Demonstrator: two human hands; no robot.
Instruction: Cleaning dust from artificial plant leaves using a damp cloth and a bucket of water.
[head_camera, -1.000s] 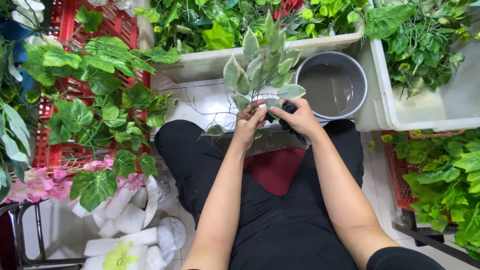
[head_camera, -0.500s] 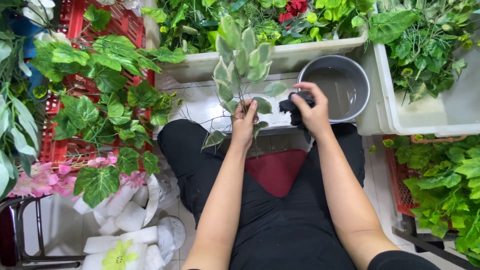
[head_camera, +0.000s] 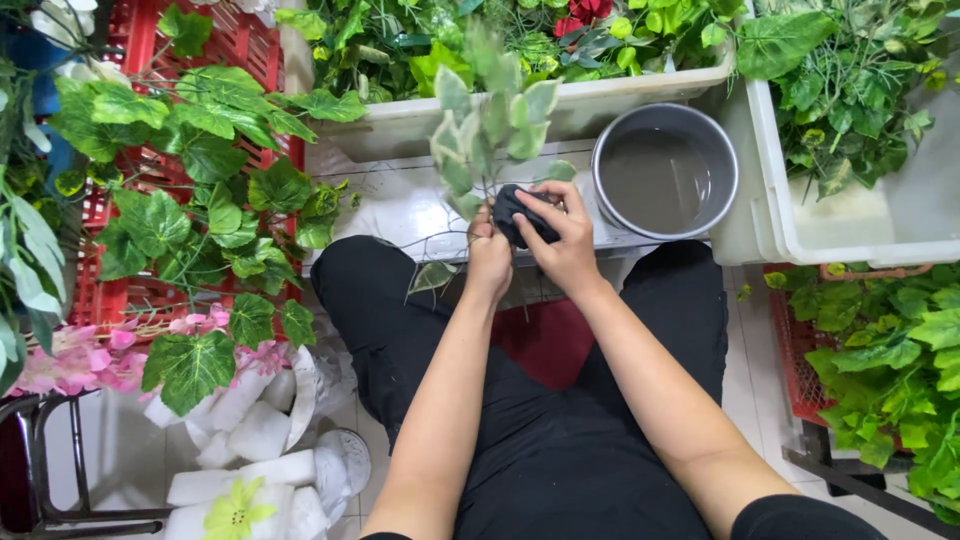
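1. I see my left hand (head_camera: 489, 255) closed around the lower stem of a pale green artificial leaf sprig (head_camera: 487, 125), holding it upright over my lap, in front of the long white plastic tub (head_camera: 400, 125)
2. My right hand (head_camera: 562, 238) is clamped on a small dark wiping cloth (head_camera: 518, 213), pressing it against the stem just beside the left hand
3. I judge the wiping is partway: the cloth sits low on the sprig, and the upper leaves look untouched by it
4. The round grey basin of water (head_camera: 665, 170) stands just right of the hands
5. The red plastic crate (head_camera: 235, 45) holds many more leafy stems, so much appears left
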